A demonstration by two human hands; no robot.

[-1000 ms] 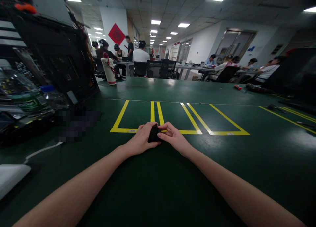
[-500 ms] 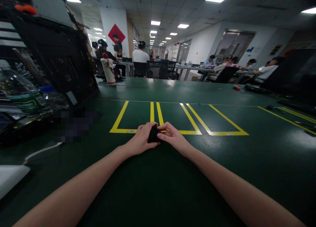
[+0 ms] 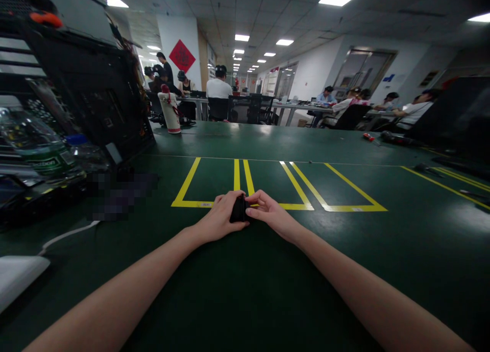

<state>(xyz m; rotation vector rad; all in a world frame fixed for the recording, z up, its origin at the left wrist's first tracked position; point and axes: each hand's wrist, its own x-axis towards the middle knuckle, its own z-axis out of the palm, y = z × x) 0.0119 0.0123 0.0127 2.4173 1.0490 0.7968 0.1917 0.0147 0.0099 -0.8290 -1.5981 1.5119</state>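
Observation:
Between my hands is a small black object (image 3: 238, 210), its kind too dark to make out. My left hand (image 3: 220, 214) wraps round it from the left, fingers over the top and thumb along the near side. On its right side, my right hand (image 3: 268, 211) pinches the edge with thumb and fingertips. Both hands rest low over the green table (image 3: 237, 290), just by the near strip of yellow tape (image 3: 291, 206). Much of the black object is covered by the left fingers.
Yellow tape outlines lie beyond my hands. At left are a black computer case (image 3: 95, 96), a plastic bottle (image 3: 42, 147) and a white cable (image 3: 69, 235). A white cylinder (image 3: 170, 112) stands at the far edge. Several people sit at desks behind. Tools (image 3: 424, 169) lie at right.
My hands keep the same hold on the black object, with hardly any movement. The whole view has shifted slightly. In the background, a standing person has moved left.

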